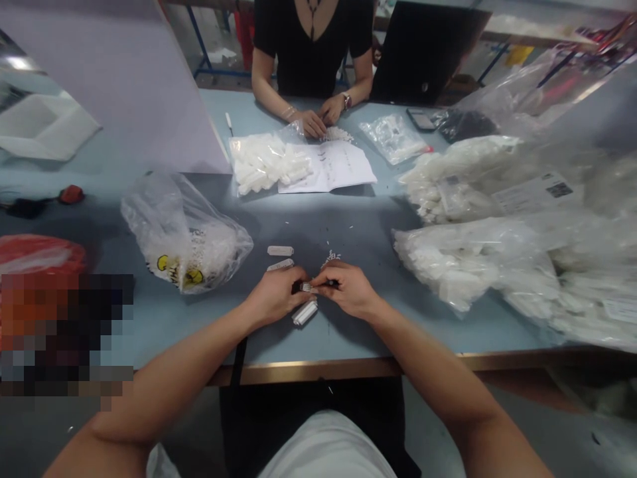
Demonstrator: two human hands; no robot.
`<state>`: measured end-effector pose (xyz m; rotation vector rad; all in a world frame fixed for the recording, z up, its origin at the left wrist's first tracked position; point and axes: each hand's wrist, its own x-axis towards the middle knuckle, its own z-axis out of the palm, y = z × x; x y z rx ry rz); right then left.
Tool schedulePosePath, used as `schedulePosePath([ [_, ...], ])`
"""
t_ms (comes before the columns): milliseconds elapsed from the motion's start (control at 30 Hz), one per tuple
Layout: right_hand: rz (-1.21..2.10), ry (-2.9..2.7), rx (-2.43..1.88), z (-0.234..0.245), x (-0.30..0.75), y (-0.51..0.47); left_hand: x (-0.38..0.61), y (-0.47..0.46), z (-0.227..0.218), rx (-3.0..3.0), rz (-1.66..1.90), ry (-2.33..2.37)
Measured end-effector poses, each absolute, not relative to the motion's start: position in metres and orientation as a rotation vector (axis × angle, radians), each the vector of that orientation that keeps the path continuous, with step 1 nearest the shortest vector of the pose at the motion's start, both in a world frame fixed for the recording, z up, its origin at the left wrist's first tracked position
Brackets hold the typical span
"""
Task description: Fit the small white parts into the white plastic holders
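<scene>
My left hand (279,293) is closed, thumb and fingers gripping a small whitish plastic part (307,287). Against the right end of that part, my right hand (348,289) pinches with its fingertips; what they hold is too small to make out. Just beyond my right fingers lies a little heap of tiny white pieces (332,255). Two flat, elongated white plastic pieces rest beyond my left hand, the farther piece (280,251) fully visible and the nearer one (281,264) partly covered by my fingers. Below my hands sits a stack of similar white pieces (304,313).
A clear bag of small parts (199,249) stands to the left. Large bags of white parts (448,262) crowd the right side. Across the table (189,338), a person's hands (321,121) work at a small white pile, near a paper sheet (343,166) and a bag of white pieces (266,161).
</scene>
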<state>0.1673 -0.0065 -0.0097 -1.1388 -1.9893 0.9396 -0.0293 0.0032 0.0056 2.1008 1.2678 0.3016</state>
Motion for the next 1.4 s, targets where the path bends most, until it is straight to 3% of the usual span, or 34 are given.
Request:
schedulePosePath([
  [267, 0.998, -1.939, -1.132, -0.014, 0.165, -0.006, -0.030, 0.002, 0.002, 2.163, 0.269, 1.268],
  [767, 1.570, -1.908, -1.354, 0.011, 0.163, 0.013, -0.026, -0.005, -0.003, 2.267, 0.220, 1.281],
  [1067, 1.418, -1.904, -1.348, 0.011, 0.169, 0.010, -0.027, 0.002, 0.002, 2.222, 0.214, 1.246],
  [1267, 0.925, -2.014, -1.452, 0.007, 0.182, 0.011, -0.032, 0.003, 0.016, 2.200, 0.155, 1.174],
  [1400, 0.772, -2.302, -1.486, 0.004, 0.173, 0.008, -0.037, 0.007, 0.022, 2.244, 0.101, 1.132],
])
